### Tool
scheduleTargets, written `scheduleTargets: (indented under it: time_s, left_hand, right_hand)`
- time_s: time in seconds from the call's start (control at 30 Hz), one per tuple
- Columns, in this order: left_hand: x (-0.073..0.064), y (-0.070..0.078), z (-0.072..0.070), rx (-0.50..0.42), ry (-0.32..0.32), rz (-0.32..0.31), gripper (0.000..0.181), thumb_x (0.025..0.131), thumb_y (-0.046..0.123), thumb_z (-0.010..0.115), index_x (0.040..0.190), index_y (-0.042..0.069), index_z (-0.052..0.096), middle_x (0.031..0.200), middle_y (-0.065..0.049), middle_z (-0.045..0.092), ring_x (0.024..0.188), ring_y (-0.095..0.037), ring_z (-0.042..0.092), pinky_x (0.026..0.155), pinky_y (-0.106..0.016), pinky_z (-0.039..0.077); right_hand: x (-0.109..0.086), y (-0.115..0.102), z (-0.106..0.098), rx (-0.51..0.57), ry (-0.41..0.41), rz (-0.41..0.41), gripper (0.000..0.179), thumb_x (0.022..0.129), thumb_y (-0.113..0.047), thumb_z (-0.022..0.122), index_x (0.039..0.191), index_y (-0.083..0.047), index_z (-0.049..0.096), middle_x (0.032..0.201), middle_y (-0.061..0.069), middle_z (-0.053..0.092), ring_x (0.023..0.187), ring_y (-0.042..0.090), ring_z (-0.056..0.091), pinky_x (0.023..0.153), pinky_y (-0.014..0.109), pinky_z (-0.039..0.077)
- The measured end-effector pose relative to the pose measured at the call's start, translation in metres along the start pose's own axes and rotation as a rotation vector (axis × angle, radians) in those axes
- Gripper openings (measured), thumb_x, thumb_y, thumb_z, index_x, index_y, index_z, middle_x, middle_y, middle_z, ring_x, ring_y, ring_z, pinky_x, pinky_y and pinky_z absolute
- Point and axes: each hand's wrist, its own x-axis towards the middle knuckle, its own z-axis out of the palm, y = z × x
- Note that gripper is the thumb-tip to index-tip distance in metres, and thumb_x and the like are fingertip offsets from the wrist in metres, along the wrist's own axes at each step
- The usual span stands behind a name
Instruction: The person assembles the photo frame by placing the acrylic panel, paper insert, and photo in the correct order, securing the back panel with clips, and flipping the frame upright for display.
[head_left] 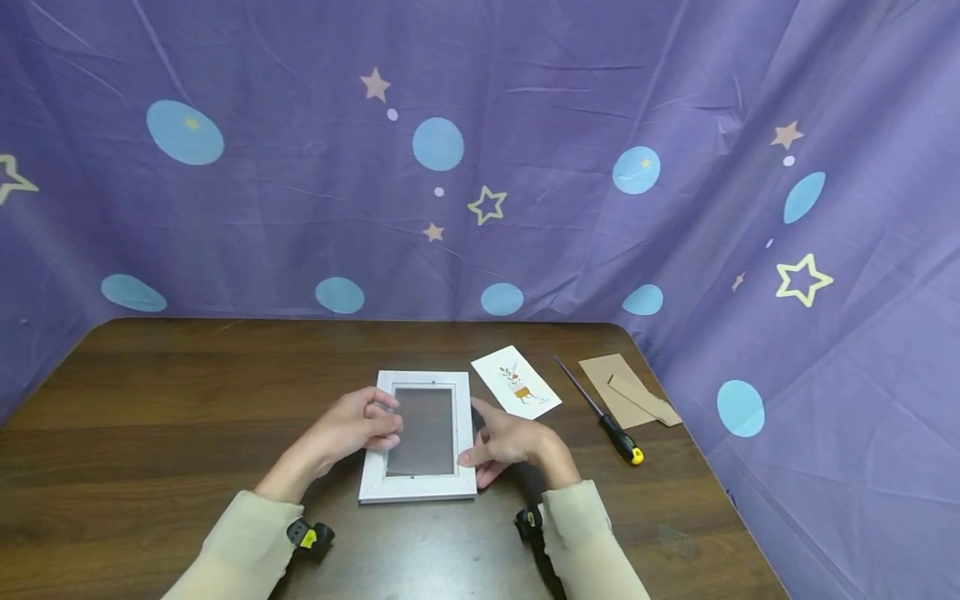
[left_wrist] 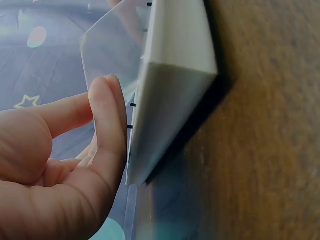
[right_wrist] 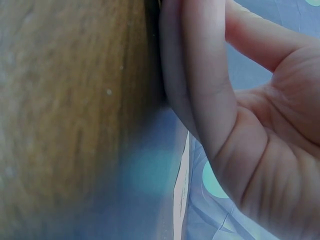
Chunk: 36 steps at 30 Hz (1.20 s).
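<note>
A white picture frame (head_left: 420, 489) lies on the table with tiny dark metal tabs (left_wrist: 131, 127) along its inner edge. My left hand (head_left: 351, 432) pinches a clear plastic sheet (left_wrist: 111, 50) at the frame's left side, thumb against fingers. In the left wrist view the sheet stands tilted out from the frame. My right hand (head_left: 516, 443) grips the frame's right border, its thumb on the front and its other fingers along the outer side. That hand fills much of the right wrist view, where the frame is mostly hidden behind the fingers.
A white card (head_left: 498, 367) printed with a plant drawing lies beyond my right hand. Further right are a screwdriver (head_left: 618, 435) with a black and yellow handle and a brown backing board (head_left: 609, 371) with a narrow flap. A purple curtain (head_left: 525, 250) hangs behind the table (head_left: 187, 400).
</note>
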Motion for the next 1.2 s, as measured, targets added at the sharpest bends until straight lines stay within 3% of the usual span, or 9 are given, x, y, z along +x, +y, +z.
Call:
scheduleTargets:
  time_s: [0.17,0.47,0.7,0.97,1.2]
  left_hand:
    - [-0.002,0.001,0.002,0.093,0.031,0.022,0.044,0.101,0.008,0.071,0.136,-0.012,0.053,0.101,-0.018,0.075,0.082,-0.018,0.075,0.077,-0.030,0.066]
    - [-0.002,0.005,0.007,0.431,0.154,0.093,0.041,0.099,0.014,0.073,0.134,-0.005,0.063,0.072,0.000,0.070,0.062,-0.014,0.064,0.065,-0.027,0.052]
    - [-0.003,0.008,0.009,0.508,0.187,0.095,0.054,0.099,0.015,0.075,0.144,-0.006,0.056,0.071,0.002,0.068,0.059,-0.013,0.063,0.058,-0.027,0.052]
    - [-0.005,0.011,0.009,0.567,0.158,0.099,0.084,0.083,0.016,0.087,0.152,-0.011,0.046,0.085,-0.003,0.065,0.068,-0.015,0.062,0.061,-0.030,0.051]
    - [-0.006,0.012,0.012,0.676,0.169,0.136,0.091,0.079,0.022,0.091,0.152,-0.011,0.047,0.103,-0.011,0.056,0.089,-0.023,0.052,0.074,-0.032,0.049]
  right_hand:
    - [0.001,0.001,-0.001,0.010,-0.001,0.002,0.108,0.093,0.000,0.079,0.171,-0.015,0.005,0.089,0.022,0.068,0.061,0.027,0.073,0.063,0.042,0.068]
    - [0.001,0.001,-0.001,0.017,-0.012,-0.009,0.107,0.094,0.002,0.079,0.171,-0.018,0.008,0.089,0.022,0.067,0.061,0.028,0.072,0.063,0.043,0.068]
    - [0.001,0.001,-0.001,0.018,-0.015,-0.020,0.106,0.093,0.003,0.078,0.171,-0.019,0.009,0.088,0.022,0.067,0.060,0.028,0.072,0.063,0.044,0.068]
    - [0.001,0.000,-0.001,0.018,-0.019,-0.024,0.106,0.094,0.002,0.078,0.171,-0.017,0.009,0.088,0.022,0.067,0.060,0.028,0.072,0.062,0.043,0.068]
    - [0.000,0.000,-0.001,0.016,-0.021,-0.021,0.106,0.094,0.002,0.078,0.171,-0.017,0.007,0.088,0.022,0.068,0.061,0.028,0.072,0.063,0.043,0.068]
